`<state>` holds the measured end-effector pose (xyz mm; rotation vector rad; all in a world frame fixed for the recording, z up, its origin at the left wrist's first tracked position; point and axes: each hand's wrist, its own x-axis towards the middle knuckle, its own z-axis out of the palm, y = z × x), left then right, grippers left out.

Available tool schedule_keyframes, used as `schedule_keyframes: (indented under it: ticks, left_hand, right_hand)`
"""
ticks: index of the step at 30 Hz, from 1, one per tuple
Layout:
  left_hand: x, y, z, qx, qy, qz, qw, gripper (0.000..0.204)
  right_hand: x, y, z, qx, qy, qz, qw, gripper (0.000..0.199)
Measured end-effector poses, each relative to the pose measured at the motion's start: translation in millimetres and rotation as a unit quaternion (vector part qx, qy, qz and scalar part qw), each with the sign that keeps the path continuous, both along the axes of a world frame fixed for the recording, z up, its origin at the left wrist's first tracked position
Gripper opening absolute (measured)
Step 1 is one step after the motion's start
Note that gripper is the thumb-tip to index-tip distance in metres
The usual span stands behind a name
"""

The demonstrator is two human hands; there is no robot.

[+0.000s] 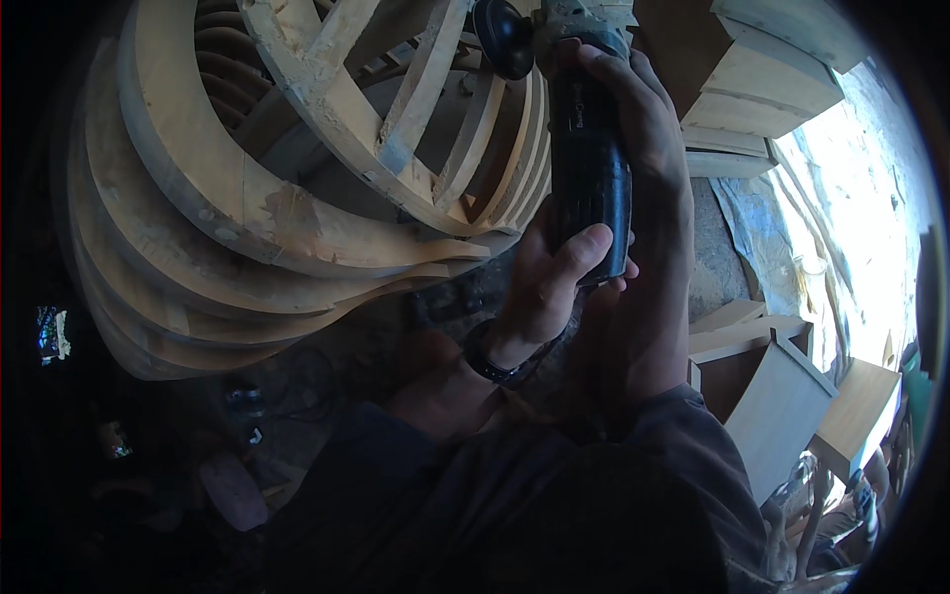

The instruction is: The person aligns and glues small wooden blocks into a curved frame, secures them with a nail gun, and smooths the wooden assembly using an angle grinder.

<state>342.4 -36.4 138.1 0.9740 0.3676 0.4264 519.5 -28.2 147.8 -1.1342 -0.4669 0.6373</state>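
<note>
An angle grinder (591,158) with a dark body is held upright in the picture, its metal head at the top edge. My right hand (643,114) wraps round the body near that head. Lower down, my left hand (554,277) grips the rear end, its thumb lying across the casing; a dark band circles that wrist. A round black disc or pad (503,40) sits on the left side of the grinder's head. Just left of the tool stand curved wooden pieces (327,233), stacked in several layers. Whether the disc touches the wood cannot be made out.
Wooden boxes or drawers (767,79) stand at the upper right, more (777,406) at the lower right. A crumpled sheet (752,238) lies on the sunlit floor between them. Pale curved frame ribs (346,109) rise at the upper left. The lower left is dark.
</note>
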Motion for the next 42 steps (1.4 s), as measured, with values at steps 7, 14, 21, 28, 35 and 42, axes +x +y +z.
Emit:
schedule_keyframes:
  ticks: [7,14,21,28,35,42]
  left_hand:
    - [-4.1,6.7,9.8,-0.011,0.002,-0.004,1.0,0.056]
    - [-2.9,7.0,1.5,0.019,0.012,-0.006,1.0,0.061]
    - [5.6,-3.1,-4.9,-0.013,0.011,0.053,0.998,0.056]
    - [7.4,-7.0,-0.6,-0.051,0.007,0.028,0.998,0.052]
    - [4.0,-3.6,5.4,-0.115,0.021,0.022,0.993,0.051]
    - [2.4,0.3,-3.5,-0.008,0.021,0.029,0.999,0.05]
  right_hand:
    - [-7.5,3.0,15.9,0.017,0.036,0.019,0.999,0.031]
    - [0.2,3.1,17.6,-0.047,-0.027,-0.008,0.998,0.07]
    - [-2.0,0.8,15.6,-0.022,-0.001,0.029,0.999,0.087]
    - [2.2,-0.7,10.6,0.005,-0.016,-0.001,1.0,0.067]
    - [-1.4,0.4,9.1,-0.006,0.007,0.016,1.0,0.077]
    - [0.3,4.4,3.6,-0.002,0.009,0.012,1.0,0.063]
